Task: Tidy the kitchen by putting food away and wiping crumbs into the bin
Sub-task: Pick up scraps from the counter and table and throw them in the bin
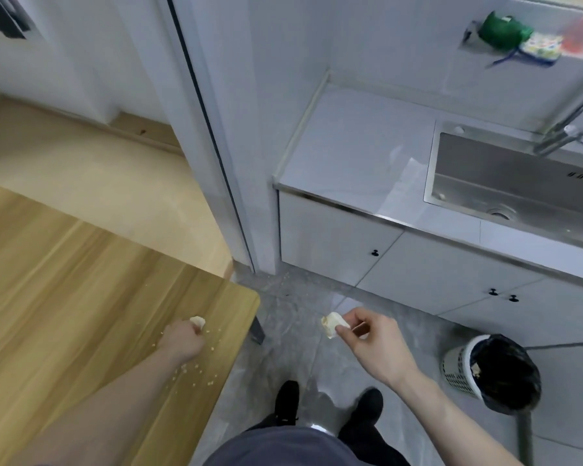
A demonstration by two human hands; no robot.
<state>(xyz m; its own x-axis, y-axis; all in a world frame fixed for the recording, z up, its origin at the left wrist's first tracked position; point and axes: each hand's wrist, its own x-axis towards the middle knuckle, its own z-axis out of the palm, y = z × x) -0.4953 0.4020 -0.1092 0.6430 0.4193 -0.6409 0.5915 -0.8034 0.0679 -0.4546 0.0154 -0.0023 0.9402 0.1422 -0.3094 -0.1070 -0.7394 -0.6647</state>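
The left hand (186, 338) rests on the wooden worktop (81, 280), fingers closed on a pale bread piece (197, 321) among scattered crumbs (196, 368). The right hand (374, 341) pinches a torn, pale bread chunk (330, 325) over the floor, near the black-lined bin (495, 371). No writing is readable.

Pale wood-grain table (81, 264), grey marbled floor (300, 331), white perforated bin (458, 368) with black liner (505, 375).

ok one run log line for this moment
left hand: on bread piece at table | right hand: pinching bread piece over floor | bin: right | crumbs: unwiped
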